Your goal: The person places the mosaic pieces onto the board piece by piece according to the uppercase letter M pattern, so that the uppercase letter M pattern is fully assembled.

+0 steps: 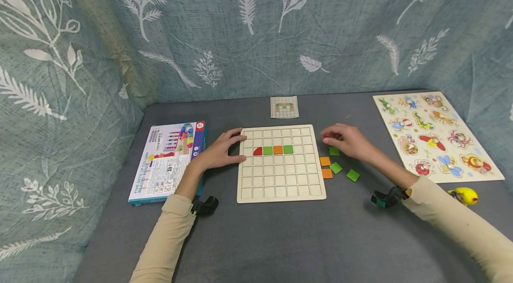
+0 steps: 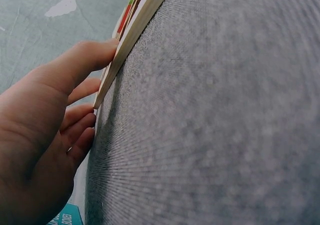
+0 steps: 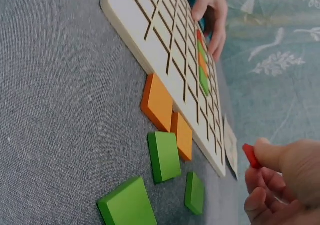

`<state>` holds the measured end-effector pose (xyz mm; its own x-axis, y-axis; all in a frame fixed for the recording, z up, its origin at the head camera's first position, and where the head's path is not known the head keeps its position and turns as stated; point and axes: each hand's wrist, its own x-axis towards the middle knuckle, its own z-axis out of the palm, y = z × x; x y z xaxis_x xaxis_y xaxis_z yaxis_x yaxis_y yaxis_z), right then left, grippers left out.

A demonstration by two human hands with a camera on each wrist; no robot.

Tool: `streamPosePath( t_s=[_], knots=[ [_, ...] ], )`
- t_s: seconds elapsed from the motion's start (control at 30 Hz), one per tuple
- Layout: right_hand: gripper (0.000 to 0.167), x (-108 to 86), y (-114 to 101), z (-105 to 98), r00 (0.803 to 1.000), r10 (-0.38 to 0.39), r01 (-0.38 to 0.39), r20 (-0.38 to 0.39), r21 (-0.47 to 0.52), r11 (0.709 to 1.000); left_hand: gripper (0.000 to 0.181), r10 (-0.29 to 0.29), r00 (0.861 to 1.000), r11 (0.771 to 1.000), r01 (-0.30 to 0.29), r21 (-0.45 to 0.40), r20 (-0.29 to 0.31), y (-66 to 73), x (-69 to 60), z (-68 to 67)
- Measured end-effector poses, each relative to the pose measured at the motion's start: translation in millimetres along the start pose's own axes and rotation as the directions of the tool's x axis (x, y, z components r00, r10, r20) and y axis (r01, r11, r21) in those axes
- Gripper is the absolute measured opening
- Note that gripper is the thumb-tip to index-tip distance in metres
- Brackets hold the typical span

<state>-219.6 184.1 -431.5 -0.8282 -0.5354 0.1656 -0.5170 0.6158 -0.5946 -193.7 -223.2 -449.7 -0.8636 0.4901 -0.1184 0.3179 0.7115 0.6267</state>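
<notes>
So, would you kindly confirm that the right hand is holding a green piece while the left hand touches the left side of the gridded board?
Not quite: the right hand is holding a red piece, not a green one, as the right wrist view shows. The left hand does touch the left side of the gridded board.

Grid board (image 1: 279,169) — smooth, matt wood

The right hand (image 1: 349,141) hides much of the red piece (image 3: 251,156); its full shape cannot be told. The left forearm (image 1: 188,185) covers part of the box (image 1: 160,162). The card (image 1: 284,107) is too small to make out finely. The right wrist view's bottom edge crops one green tile (image 3: 129,205).
</notes>
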Motion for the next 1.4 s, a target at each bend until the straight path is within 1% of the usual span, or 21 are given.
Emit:
streamPosePath(
  t_s=[0.2,0.47,0.73,1.0,1.13,1.27,1.4],
  knots=[
    [0.025,-0.4,-5,1,0.999,0.038,-0.036,-0.032,0.054,0.998,0.067,0.001,1.000,1.000,-0.001,-0.001,-0.003,0.8,0.1,-1.2],
    [0.025,1.5,-6,3,0.998,0.025,-0.021,-0.055,0.068,0.997,0.067,0.006,1.000,1.000,-0.006,-0.004,-0.002,0.7,1.0,-2.2],
    [0.026,3.7,-7,5,0.999,0.040,-0.038,-0.023,0.085,0.996,0.067,0.006,1.000,1.000,-0.006,0.005,-0.006,1.5,1.5,-2.5],
    [0.030,5.2,-9,8,1.000,0.014,-0.015,0.014,0.088,0.996,0.067,0.008,1.000,1.000,-0.008,0.002,-0.008,-1.6,2.1,-1.3],
    [0.032,4.5,-9,10,0.999,0.013,-0.016,0.034,0.090,0.996,0.067,0.011,1.000,1.000,-0.011,0.001,-0.006,-2.5,1.5,-0.3],
    [0.032,3.8,-9,12,0.999,0.015,-0.019,0.041,0.096,0.995,0.067,0.012,1.000,1.000,-0.012,-0.002,-0.004,-3.2,1.1,1.0],
    [0.031,3.7,-10,14,0.999,-0.007,0.003,0.041,0.108,0.994,0.067,0.007,1.000,1.000,-0.007,-0.005,-0.002,-2.7,0.8,1.4]
  ],
)
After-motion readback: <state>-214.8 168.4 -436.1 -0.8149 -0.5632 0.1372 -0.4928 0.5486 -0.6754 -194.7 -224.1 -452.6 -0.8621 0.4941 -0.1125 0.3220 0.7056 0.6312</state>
